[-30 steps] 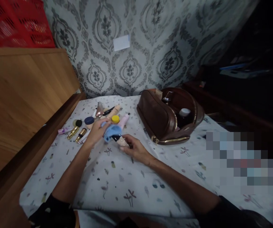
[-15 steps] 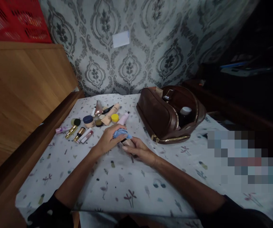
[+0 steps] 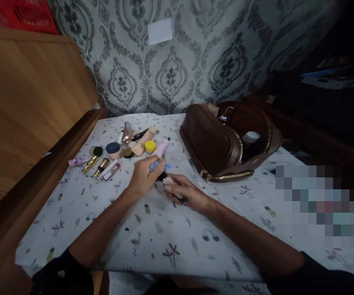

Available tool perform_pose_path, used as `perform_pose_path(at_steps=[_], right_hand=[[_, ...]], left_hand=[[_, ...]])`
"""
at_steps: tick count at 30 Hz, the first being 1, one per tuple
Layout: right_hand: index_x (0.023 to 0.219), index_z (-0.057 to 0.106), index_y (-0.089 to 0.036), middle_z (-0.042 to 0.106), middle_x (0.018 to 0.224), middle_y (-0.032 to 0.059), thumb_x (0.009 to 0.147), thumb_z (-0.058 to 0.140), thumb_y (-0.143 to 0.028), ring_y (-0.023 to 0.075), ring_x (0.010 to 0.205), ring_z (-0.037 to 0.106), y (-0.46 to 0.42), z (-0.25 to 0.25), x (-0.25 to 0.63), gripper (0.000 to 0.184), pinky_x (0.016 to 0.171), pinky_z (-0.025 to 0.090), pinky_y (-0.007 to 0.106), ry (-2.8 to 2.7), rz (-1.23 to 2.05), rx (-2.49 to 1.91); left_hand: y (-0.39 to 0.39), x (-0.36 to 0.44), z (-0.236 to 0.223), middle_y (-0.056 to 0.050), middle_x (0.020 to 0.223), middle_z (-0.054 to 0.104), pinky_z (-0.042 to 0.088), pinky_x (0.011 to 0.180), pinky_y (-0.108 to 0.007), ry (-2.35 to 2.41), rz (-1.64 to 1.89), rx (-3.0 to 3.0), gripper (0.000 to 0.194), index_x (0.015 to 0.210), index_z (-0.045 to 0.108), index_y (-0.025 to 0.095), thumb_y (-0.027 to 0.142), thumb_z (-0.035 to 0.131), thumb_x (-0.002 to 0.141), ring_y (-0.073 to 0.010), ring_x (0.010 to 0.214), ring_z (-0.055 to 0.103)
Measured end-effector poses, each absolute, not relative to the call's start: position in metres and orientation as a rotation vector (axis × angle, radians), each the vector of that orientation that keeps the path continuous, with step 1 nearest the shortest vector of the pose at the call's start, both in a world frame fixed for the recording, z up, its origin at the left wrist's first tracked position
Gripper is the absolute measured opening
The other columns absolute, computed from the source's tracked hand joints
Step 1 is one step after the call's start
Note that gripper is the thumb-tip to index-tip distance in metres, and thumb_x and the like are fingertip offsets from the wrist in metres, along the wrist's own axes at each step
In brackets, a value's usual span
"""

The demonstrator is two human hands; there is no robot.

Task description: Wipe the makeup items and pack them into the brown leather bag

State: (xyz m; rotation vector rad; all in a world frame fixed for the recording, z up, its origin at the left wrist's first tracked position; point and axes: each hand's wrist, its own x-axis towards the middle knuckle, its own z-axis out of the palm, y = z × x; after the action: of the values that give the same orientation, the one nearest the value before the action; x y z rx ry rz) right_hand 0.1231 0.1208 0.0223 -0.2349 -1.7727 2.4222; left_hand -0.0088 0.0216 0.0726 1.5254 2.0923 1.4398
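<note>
My left hand (image 3: 144, 174) is closed on a crumpled light blue cloth (image 3: 154, 165), its fingertips at the black cap of a small cosmetic bottle. My right hand (image 3: 189, 191) grips this cosmetic bottle (image 3: 167, 180), which has a beige body and is tilted, cap towards my left hand. Part of the bottle is hidden by my fingers. Just beyond my left hand lie a lilac tube (image 3: 161, 148) and a yellow-lidded jar (image 3: 150, 146). To the right of both hands sits an unzipped brown toiletry bag (image 3: 210, 143) with a few items inside.
At the left of the patterned tablecloth (image 3: 118, 229) lie several cosmetics, among them a navy-lidded jar (image 3: 113, 150), a gold tube (image 3: 90, 164) and a beige tube (image 3: 144, 141). A wooden cabinet (image 3: 35, 90) borders the left side. Blurred-out items (image 3: 321, 200) are at the right.
The cloth has shifted off the bottle, so its black cap and body now show. My right hand has turned the bottle slightly. The view has tilted down a little.
</note>
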Motion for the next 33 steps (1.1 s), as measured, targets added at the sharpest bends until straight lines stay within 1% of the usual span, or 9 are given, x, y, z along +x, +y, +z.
perform_pose_path(at_steps=[9,14,16,19,23,26,28,30,33], right_hand=[[0.074,0.050,-0.019,0.050,0.050,-0.0071,0.072,0.072,-0.044,0.0055,0.035,0.036,0.122,0.020,0.123,0.033,0.032,0.025,0.018,-1.728,2.469,-0.251],[0.081,0.052,-0.018,0.049,0.051,-0.0072,0.074,0.072,-0.044,0.0056,0.038,0.036,0.121,0.019,0.123,0.033,0.034,0.029,0.018,-1.757,2.396,-0.231],[0.090,0.053,-0.019,0.049,0.053,-0.0078,0.076,0.071,-0.043,0.0059,0.039,0.036,0.121,0.019,0.123,0.033,0.034,0.028,0.018,-1.746,2.358,-0.235],[0.107,0.050,-0.022,0.049,0.055,-0.0089,0.079,0.069,-0.043,0.0064,0.039,0.035,0.120,0.020,0.122,0.040,0.034,0.023,0.017,-1.686,2.370,-0.263],[0.110,0.046,-0.027,0.050,0.061,-0.0081,0.074,0.071,-0.044,0.0068,0.042,0.039,0.121,0.021,0.121,0.047,0.035,0.017,0.017,-1.515,2.438,-0.378],[0.111,0.047,-0.027,0.055,0.066,-0.0065,0.075,0.071,-0.043,0.0068,0.042,0.039,0.119,0.025,0.122,0.045,0.034,0.017,0.017,-1.528,2.496,-0.346],[0.108,0.052,-0.025,0.058,0.071,-0.0044,0.076,0.072,-0.043,0.0076,0.046,0.043,0.117,0.028,0.123,0.042,0.035,0.023,0.017,-1.526,2.540,-0.292],[0.102,0.058,-0.022,0.057,0.072,-0.0028,0.073,0.076,-0.041,0.0089,0.055,0.049,0.115,0.030,0.123,0.039,0.042,0.034,0.018,-1.452,2.575,-0.261],[0.092,0.065,-0.017,0.057,0.071,-0.0017,0.071,0.081,-0.038,0.0087,0.061,0.050,0.115,0.029,0.123,0.033,0.053,0.044,0.020,-1.345,2.598,-0.251]], left_hand=[[0.025,-0.001,0.062,0.002,0.062,0.048,0.036,0.062,-0.027,2.160,1.380,1.585,0.038,0.066,0.049,0.020,0.045,0.042,0.094,-0.0140,0.062,0.047],[0.021,-0.007,0.066,0.001,0.069,0.054,0.040,0.064,-0.027,2.064,1.418,1.536,0.039,0.076,0.055,0.020,0.050,0.040,0.097,-0.0147,0.067,0.051],[0.018,-0.011,0.070,-0.001,0.075,0.057,0.044,0.069,-0.027,2.060,1.560,1.486,0.041,0.081,0.057,0.019,0.049,0.036,0.100,-0.0158,0.073,0.054],[0.016,-0.010,0.070,-0.005,0.092,0.062,0.047,0.085,-0.031,2.153,1.755,1.593,0.039,0.096,0.061,0.019,0.043,0.032,0.102,-0.0191,0.092,0.058],[0.019,-0.005,0.056,-0.011,0.119,0.059,0.043,0.100,-0.038,2.147,1.395,2.163,0.033,0.108,0.067,0.021,0.039,0.040,0.100,-0.0238,0.115,0.054],[0.022,-0.015,0.050,-0.012,0.122,0.058,0.044,0.100,-0.038,2.195,1.381,2.095,0.033,0.111,0.067,0.021,0.036,0.039,0.101,-0.0240,0.117,0.053],[0.022,-0.026,0.052,-0.011,0.113,0.061,0.045,0.098,-0.036,2.239,1.567,1.849,0.033,0.110,0.066,0.019,0.034,0.037,0.101,-0.0222,0.111,0.056],[0.021,-0.032,0.057,-0.009,0.110,0.063,0.044,0.098,-0.035,2.223,1.738,1.635,0.032,0.109,0.063,0.019,0.036,0.037,0.101,-0.0209,0.108,0.058],[0.020,-0.027,0.060,-0.008,0.108,0.064,0.044,0.096,-0.034,2.080,1.805,1.607,0.033,0.104,0.062,0.020,0.042,0.038,0.101,-0.0205,0.105,0.058]])
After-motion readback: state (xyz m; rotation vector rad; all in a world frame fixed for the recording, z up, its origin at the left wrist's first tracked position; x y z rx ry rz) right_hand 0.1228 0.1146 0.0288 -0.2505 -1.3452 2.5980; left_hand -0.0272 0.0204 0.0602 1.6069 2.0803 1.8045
